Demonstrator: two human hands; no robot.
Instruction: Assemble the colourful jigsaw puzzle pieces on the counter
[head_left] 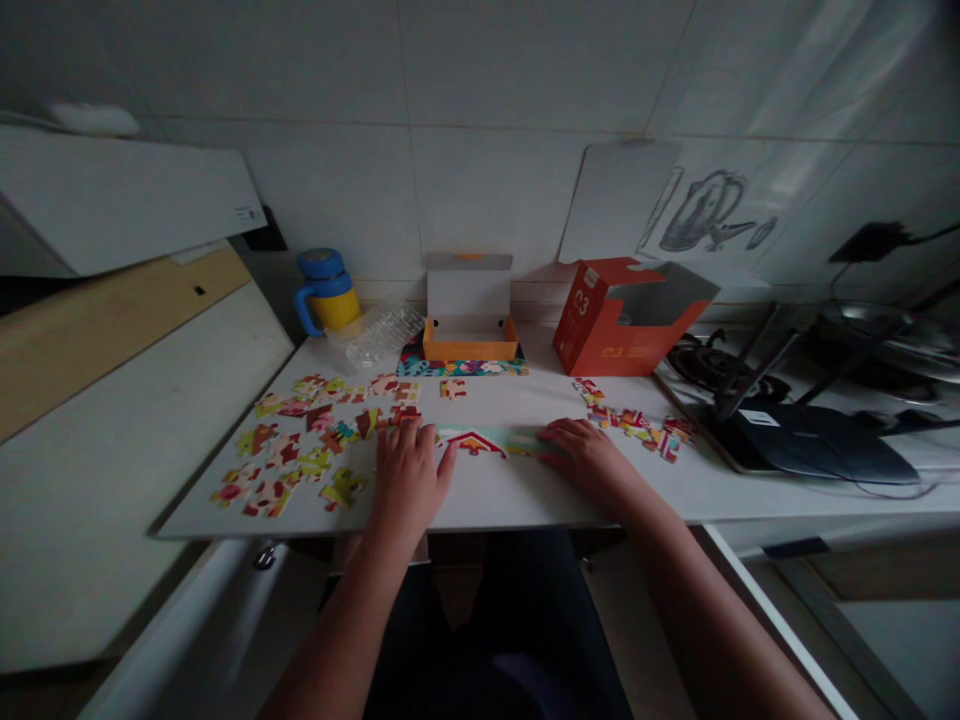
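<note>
My left hand [409, 470] lies flat on the white counter [495, 495], fingers stretched out, its thumb touching the left end of a joined strip of puzzle pieces [487, 441]. My right hand [585, 455] rests fingers flat on the right end of that strip. Several loose colourful puzzle pieces [315, 435] are scattered to the left of my left hand. A smaller cluster of pieces [637, 425] lies just right of my right hand.
At the back stand an open orange puzzle box [469, 325], a tipped orange carton [626, 320], a blue and yellow mug [328, 293] and a clear plastic tray [375, 335]. A gas stove [810, 400] sits to the right.
</note>
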